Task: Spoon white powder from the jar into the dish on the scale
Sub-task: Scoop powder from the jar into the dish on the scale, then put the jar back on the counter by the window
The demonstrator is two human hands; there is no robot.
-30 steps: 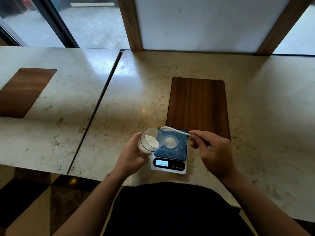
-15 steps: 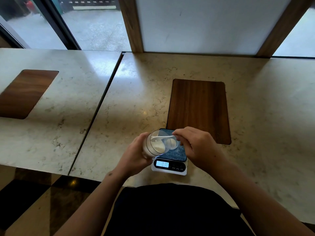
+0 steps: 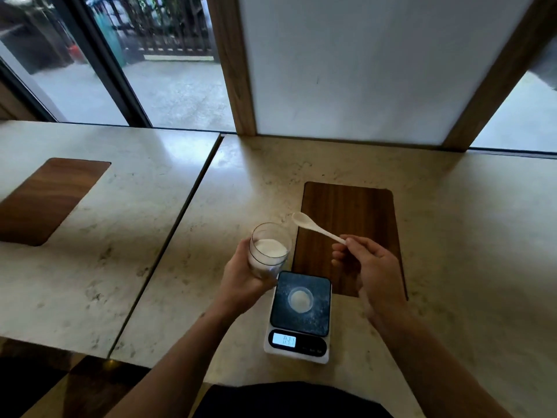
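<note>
I see the scale (image 3: 298,318) on the tabletop (image 3: 452,236) near me, the dish (image 3: 300,299) on it. My left hand (image 3: 241,276) holds the jar (image 3: 269,250) far-left of the scale; my right hand (image 3: 370,267) holds the spoon (image 3: 316,227) right of the jar, over the wooden inlay (image 3: 349,212).

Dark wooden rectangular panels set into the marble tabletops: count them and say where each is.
2. One dark wooden panel lies in the right tabletop beyond the scale, partly behind the right hand; the other sits in the left tabletop, cut off by the frame's edge.
</note>
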